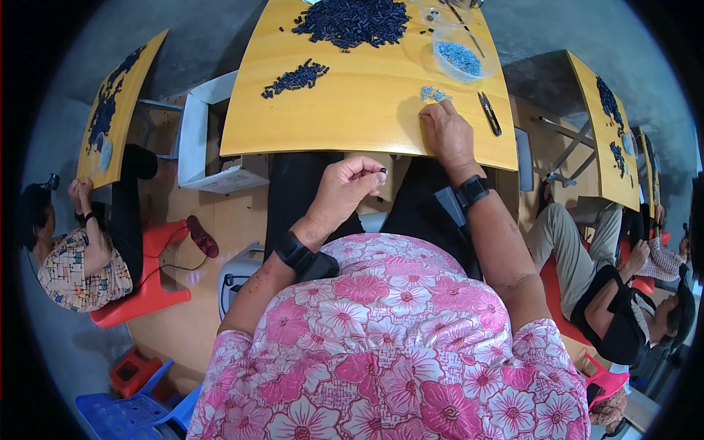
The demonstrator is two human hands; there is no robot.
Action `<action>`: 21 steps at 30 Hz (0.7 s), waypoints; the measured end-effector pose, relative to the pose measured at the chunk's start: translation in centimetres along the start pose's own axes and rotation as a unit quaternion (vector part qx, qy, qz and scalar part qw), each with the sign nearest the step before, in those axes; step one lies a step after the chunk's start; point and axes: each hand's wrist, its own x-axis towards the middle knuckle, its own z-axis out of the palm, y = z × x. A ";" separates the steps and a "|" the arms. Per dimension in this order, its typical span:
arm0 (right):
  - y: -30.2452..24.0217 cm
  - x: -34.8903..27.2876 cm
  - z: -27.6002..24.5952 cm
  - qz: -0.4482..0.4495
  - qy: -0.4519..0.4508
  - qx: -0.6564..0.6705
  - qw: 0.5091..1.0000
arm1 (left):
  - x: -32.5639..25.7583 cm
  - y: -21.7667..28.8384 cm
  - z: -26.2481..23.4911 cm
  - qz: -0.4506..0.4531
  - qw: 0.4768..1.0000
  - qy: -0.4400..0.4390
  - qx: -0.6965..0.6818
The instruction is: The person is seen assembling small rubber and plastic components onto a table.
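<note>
While the left hand is held over the lap, just short of the near edge of the yellow surface, its thumb and forefinger are pinched together on a dark piece; the other fingers curl in behind. The right hand is at the surface near its right side, knuckles up, with its fingers bent downward just short of a few loose blue bits. Its fingertips are partly hidden, so I cannot tell whether they hold anything.

Just right of that hand lie black snips, slanting. Beyond the loose bits, a clear tub holds many more, with a thin tool lying slantwise across it. A small pile of dark pieces lies left of centre, well apart from the right hand, and a large pile of them spreads at the far end.

Both wrists wear black bands. Below the left side of the surface is an open white box. At far left a co-worker sits on a red stool, hands at another yellow surface.
</note>
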 end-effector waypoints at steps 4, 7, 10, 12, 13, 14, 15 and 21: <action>-0.3 -0.1 -0.3 0.007 -0.021 0.001 1.000 | 0.0 0.1 -0.1 0.013 1.000 0.000 0.010; -1.7 -1.7 -1.3 -0.042 0.003 0.157 0.987 | 0.0 0.5 -0.1 0.018 1.000 0.002 0.008; -5.7 -3.0 -5.0 -0.094 -0.048 0.243 0.964 | -0.3 1.3 -0.3 0.038 0.999 -0.003 0.025; -6.9 -3.9 -6.0 -0.094 -0.063 0.270 0.956 | -0.5 1.6 -0.3 0.039 0.998 -0.007 0.039; -7.3 -4.2 -6.3 -0.095 -0.079 0.297 0.947 | -0.6 1.7 -0.2 0.042 0.998 -0.010 0.054; -7.5 -4.4 -6.8 -0.092 -0.082 0.300 0.946 | -0.6 1.9 -0.1 0.043 0.998 -0.013 0.054; -7.6 -4.5 -7.3 -0.092 -0.080 0.298 0.947 | -0.6 2.2 0.0 0.045 0.997 -0.015 0.067; -7.7 -4.8 -8.5 -0.120 -0.081 0.268 0.952 | -0.9 3.2 0.5 0.068 0.990 -0.017 0.123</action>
